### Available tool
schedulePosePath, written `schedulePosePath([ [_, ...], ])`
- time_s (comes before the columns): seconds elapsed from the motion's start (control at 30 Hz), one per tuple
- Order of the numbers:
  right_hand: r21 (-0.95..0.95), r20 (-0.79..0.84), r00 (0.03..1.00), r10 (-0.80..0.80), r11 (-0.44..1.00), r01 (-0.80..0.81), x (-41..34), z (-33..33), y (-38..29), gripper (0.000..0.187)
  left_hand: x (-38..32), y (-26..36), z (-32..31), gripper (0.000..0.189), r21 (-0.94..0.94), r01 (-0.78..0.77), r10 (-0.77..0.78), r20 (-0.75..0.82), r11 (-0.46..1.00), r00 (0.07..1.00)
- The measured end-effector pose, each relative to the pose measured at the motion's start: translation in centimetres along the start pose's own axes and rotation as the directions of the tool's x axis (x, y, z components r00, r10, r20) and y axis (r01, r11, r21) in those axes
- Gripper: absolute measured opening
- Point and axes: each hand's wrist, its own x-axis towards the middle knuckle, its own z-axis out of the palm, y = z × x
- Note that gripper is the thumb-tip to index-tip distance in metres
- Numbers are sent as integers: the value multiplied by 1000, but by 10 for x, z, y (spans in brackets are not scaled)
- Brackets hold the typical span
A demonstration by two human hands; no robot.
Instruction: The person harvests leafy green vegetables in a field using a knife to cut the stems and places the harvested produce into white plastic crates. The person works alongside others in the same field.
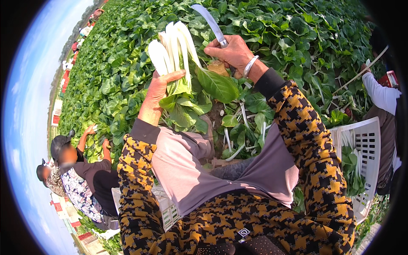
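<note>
My left hand [156, 92] grips a bunch of white-stemmed bok choy [173, 47] around the lower stems. The thick stem bases point up and away from me, and the green leaves hang below my fingers. In my right hand [234, 52] is a knife with a curved blade [210, 24], its tip pointing to the upper left, apart from the bunch. The handle is mostly hidden by my fingers. A yellowed leaf [219, 68] shows just under that hand, and a broad green leaf [218, 84] spreads between both hands.
Bok choy plants [287, 25] fill the field ahead. Trimmed leaves and stems [237, 140] litter the soil at my feet. A white plastic crate [371, 143] holding greens stands at right, another crate [170, 216] at left. Co-workers are close by at left [95, 178] and right [381, 95].
</note>
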Motion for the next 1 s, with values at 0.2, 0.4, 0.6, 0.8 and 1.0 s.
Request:
schedulePosePath([
  [0.2,320,163,978,134,930,-181,4,-1,13,86,-4,0,-5,38,-200,67,-45,110,977,993],
  [0.4,277,248,969,22,956,-93,1,16,14,75,-7,1,-4,44,-169,58,-37,128,984,991],
  [0.6,329,238,971,15,940,-95,-11,-5,-7,63,-6,4,-9,44,-148,-4,2,-9,989,1000],
  [0.8,99,280,960,1,995,-30,-18,-3,-15,35,4,-3,-16,40,-87,-96,91,-59,992,994],
  [1.0,541,126,988,-85,841,3,-1,-42,-10,25,10,-7,-39,43,-147,-155,133,-150,977,980],
])
